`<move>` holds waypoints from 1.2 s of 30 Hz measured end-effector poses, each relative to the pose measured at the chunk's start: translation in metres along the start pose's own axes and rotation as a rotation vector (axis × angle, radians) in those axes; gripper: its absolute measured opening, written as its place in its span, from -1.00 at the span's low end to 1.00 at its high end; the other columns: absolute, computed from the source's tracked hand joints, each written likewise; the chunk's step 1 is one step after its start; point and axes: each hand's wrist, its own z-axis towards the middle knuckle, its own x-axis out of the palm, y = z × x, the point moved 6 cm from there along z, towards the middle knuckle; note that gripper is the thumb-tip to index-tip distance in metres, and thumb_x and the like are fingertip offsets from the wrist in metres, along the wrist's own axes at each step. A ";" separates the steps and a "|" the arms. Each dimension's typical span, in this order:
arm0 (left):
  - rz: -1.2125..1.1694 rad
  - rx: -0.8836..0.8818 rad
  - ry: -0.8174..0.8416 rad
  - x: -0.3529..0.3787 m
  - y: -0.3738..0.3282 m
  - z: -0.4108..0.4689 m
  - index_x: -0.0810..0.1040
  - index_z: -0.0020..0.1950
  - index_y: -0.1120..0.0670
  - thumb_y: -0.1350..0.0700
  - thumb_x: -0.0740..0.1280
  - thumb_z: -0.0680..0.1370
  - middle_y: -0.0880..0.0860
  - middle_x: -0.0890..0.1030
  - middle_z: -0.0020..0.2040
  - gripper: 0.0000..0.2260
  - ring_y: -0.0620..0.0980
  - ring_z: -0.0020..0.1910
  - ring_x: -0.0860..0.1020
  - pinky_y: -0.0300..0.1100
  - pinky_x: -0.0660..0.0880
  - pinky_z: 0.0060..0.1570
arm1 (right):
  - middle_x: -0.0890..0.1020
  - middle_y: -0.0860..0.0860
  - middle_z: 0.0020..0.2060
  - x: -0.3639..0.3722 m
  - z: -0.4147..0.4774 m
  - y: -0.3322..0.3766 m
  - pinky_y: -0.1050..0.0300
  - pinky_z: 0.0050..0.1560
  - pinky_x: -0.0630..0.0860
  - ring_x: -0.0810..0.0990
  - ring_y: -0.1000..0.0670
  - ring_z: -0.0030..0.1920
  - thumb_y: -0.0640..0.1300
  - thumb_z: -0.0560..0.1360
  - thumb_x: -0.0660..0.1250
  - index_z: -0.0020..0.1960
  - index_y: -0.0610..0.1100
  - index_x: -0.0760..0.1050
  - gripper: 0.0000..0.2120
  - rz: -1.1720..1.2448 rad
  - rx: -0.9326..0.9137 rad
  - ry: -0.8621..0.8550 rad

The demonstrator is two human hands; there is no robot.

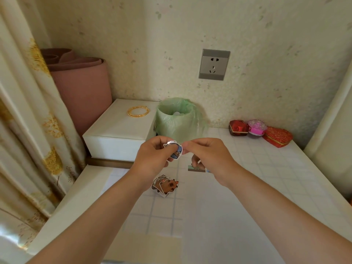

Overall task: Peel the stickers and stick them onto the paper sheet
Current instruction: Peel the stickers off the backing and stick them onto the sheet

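Head camera: left hand (152,157) and right hand (207,155) together pinch a blue sticker (176,150), hiding the base of the green-lined bin (177,121), above a sticker pile (165,184) on the table (266,178).

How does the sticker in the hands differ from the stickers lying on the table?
The held sticker is single, bent and pinched between the left hand and the right hand; the sticker pile lies flat on the table, untouched. The held sticker shows blue; the pile's top one is brown. Both have white borders.

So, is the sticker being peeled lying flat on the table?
No, the left hand and right hand pinch the sticker between them, raised off the table.
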 end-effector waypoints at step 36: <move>0.005 0.080 0.058 0.000 -0.010 -0.004 0.66 -0.02 0.04 0.17 0.43 0.52 -0.06 0.66 -0.33 -0.94 -0.18 -0.38 0.56 -0.34 0.51 -0.33 | 0.59 0.00 -0.44 -0.001 -0.001 0.000 0.31 -0.44 0.38 0.48 0.05 -0.43 -0.16 0.53 0.38 -0.16 -0.13 0.69 -0.85 -0.099 -0.024 -0.002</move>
